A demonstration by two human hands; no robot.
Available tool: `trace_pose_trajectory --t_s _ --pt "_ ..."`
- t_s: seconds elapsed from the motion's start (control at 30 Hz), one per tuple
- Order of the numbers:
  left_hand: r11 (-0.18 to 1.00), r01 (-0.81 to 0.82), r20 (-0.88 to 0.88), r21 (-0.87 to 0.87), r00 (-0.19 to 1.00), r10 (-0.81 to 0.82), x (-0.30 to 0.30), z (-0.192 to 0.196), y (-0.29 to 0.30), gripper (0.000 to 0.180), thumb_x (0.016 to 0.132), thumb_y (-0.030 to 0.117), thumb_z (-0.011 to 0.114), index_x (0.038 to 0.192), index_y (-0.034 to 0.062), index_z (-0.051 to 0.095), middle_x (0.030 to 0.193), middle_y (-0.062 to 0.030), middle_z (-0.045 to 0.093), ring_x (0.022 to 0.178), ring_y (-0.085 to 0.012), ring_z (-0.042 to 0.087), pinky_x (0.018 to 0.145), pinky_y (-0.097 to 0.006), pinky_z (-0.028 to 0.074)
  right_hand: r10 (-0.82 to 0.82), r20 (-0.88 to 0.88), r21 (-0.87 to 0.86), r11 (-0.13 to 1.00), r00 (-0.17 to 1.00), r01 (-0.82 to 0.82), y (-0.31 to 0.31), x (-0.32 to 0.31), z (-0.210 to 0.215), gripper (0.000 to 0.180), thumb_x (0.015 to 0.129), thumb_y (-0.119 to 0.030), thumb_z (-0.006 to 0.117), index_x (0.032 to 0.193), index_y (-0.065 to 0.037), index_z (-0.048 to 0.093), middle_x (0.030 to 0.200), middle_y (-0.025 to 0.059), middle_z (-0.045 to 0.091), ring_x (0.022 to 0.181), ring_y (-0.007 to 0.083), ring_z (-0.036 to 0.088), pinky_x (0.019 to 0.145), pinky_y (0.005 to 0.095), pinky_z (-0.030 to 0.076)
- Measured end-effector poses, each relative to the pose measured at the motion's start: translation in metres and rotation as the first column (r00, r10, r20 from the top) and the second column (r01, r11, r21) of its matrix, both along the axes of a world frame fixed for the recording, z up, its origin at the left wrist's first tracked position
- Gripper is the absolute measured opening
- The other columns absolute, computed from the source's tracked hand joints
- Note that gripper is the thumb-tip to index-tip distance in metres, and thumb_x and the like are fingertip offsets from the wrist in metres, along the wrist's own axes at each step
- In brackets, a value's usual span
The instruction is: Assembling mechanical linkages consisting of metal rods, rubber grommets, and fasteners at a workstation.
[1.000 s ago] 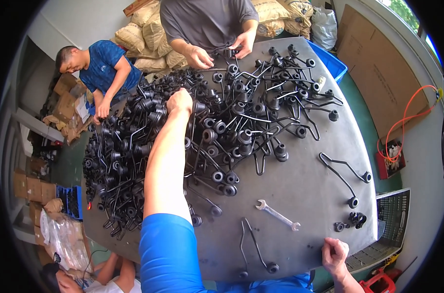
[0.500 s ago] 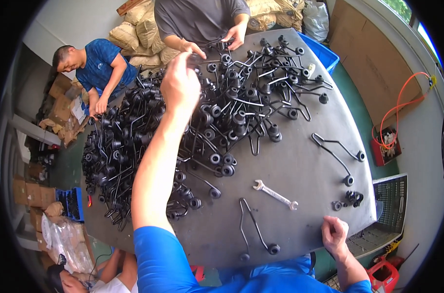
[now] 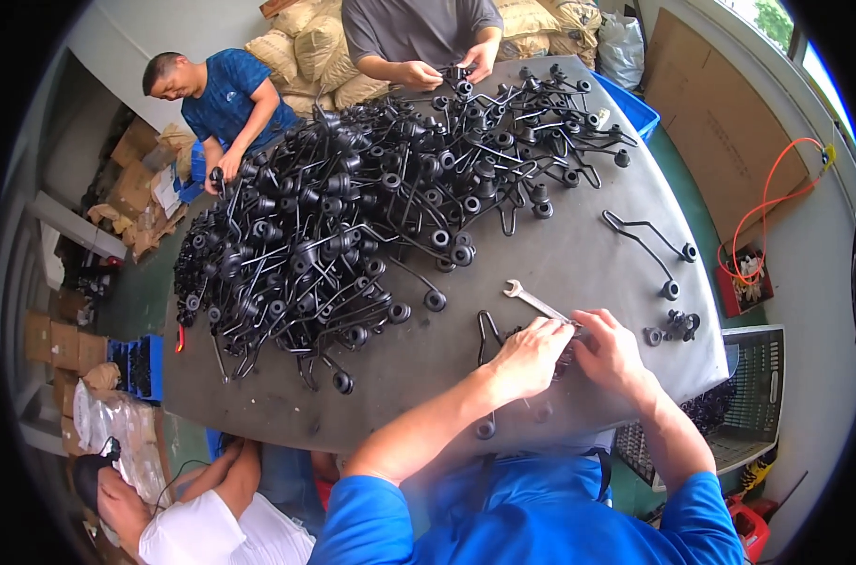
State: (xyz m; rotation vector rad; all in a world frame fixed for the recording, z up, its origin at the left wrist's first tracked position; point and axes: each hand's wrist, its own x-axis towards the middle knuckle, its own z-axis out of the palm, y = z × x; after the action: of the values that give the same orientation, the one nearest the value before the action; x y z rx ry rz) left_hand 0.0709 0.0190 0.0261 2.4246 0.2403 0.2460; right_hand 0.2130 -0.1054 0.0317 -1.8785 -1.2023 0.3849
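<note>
Left hand [image 3: 527, 356] pulled back from the big pile since half a second ago, now meets right hand [image 3: 612, 350] at the near edge of the tabletop [image 3: 579, 254]. Head view: both hands closed around a black bent wire part [image 3: 489, 331], fingers curled over it; its loop sticks out left of the left hand, rest hidden under the hands. Wrench [image 3: 533, 300] lies just beyond the hands, touching or nearly so. Big pile of black parts [image 3: 353, 207] sits well beyond the wrench. Single bent part [image 3: 646, 240] right of the wrench, small black pieces [image 3: 678, 327] right of the right hand. Two other people work at the far tabletop edge.
</note>
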Motion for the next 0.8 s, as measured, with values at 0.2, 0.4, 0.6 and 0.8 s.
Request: trace_pose_trajectory --t_s 0.2,0.4,0.6,0.8 --pt "0.982 -0.186 0.179 -0.024 0.966 0.187 -0.014 -0.007 -0.017 0.059 0.078 0.000 0.059 0.135 -0.0021 0.044 0.136 -0.0256 0.046 0.127 -0.0412 0.045 0.109 -0.042 0.039 0.128 0.283 -0.017 0.992 0.951 -0.129 0.009 0.000 -0.020 0.012 0.082 -0.013 0.062 0.090 -0.006 0.065 0.092 0.0139 0.061 0.077 0.0367 0.064 0.069 0.0432 0.054" --pt "0.968 -0.195 0.256 -0.160 0.939 0.231 -0.049 0.018 0.011 0.070 0.075 0.005 0.074 0.138 0.0024 0.043 0.138 -0.0217 0.047 0.125 -0.0369 0.051 0.104 -0.039 0.044 -0.153 0.416 0.002 0.986 0.896 0.168 -0.016 0.036 -0.020 0.012 0.080 -0.010 0.062 0.090 -0.004 0.066 0.090 0.0150 0.062 0.078 0.0358 0.064 0.071 0.0419 0.053" --pt "0.982 -0.186 0.141 0.007 0.973 0.184 -0.053 0.008 0.013 0.064 0.075 0.007 0.073 0.133 -0.0025 0.047 0.129 -0.0206 0.056 0.123 -0.0352 0.052 0.105 -0.041 0.041 0.215 0.195 0.072 0.970 0.957 -0.233 -0.026 -0.019 0.019 0.051 0.075 -0.016 0.075 0.121 -0.003 0.057 0.112 0.0164 0.061 0.104 0.0327 0.060 0.092 0.0409 0.049" --pt "0.988 -0.117 0.100 0.105 0.989 0.107 -0.030 -0.009 0.016 0.053 0.073 0.012 0.075 0.121 0.0031 0.055 0.119 -0.0182 0.060 0.115 -0.0358 0.055 0.099 -0.042 0.044 0.247 0.321 -0.074 0.969 0.914 -0.235 -0.021 -0.033 0.004 0.058 0.072 -0.019 0.076 0.124 -0.002 0.056 0.115 0.0185 0.060 0.108 0.0368 0.057 0.094 0.0420 0.048"
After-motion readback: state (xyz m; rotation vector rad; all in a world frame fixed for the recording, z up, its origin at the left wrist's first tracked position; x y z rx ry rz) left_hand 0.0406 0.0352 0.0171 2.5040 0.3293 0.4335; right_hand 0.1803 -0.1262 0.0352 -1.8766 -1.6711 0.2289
